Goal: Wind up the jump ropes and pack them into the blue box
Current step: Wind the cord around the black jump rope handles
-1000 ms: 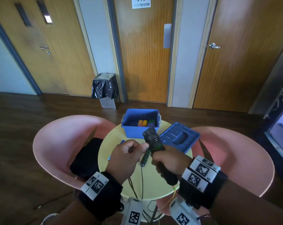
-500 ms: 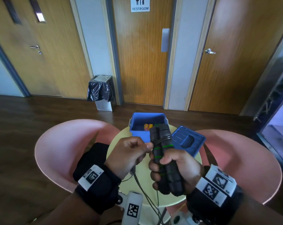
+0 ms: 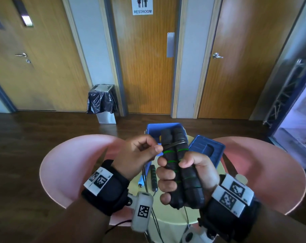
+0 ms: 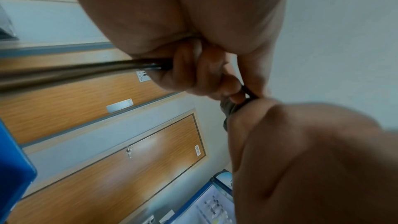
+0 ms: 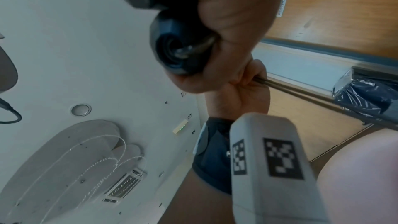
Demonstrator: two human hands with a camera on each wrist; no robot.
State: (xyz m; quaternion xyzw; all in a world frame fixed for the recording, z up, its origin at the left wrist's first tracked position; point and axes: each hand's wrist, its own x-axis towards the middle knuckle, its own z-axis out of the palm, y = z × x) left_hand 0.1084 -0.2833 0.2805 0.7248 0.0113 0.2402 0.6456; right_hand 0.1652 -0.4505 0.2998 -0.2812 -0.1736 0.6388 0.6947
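**Cord being wound round paired handles above the table**

At the left, the left hand [image 3: 138, 155] is raised beside the handles, its thumb and forefinger pressed together on the thin black cord [image 3: 173, 143]. The cord is seen to run from that pinch straight across the upper part of the black handles [image 3: 178, 165], which suggests it is being kept taut so that the turn lies tight. In the left wrist view the cord [image 4: 81, 69] is seen leaving the curled fingers as a blurred dark line.

Below the hands, a second rope handle with green bands [image 3: 154, 178] is left lying on the yellow table [image 3: 168, 223], probably awaiting its own winding.

To the right, both handles are clasped side by side and roughly upright in the right hand [image 3: 187, 178], fingers wrapped round the front and thumb over the top, evidently so that they serve as one core. Behind them the blue box [image 3: 155, 128] stands open on the table, with its lid [image 3: 206, 149] laid just beside it.

Much of the box is covered by the handles; only a scrap of something orange is glimpsed inside. How much cord hangs unwound beneath the table edge cannot be told.
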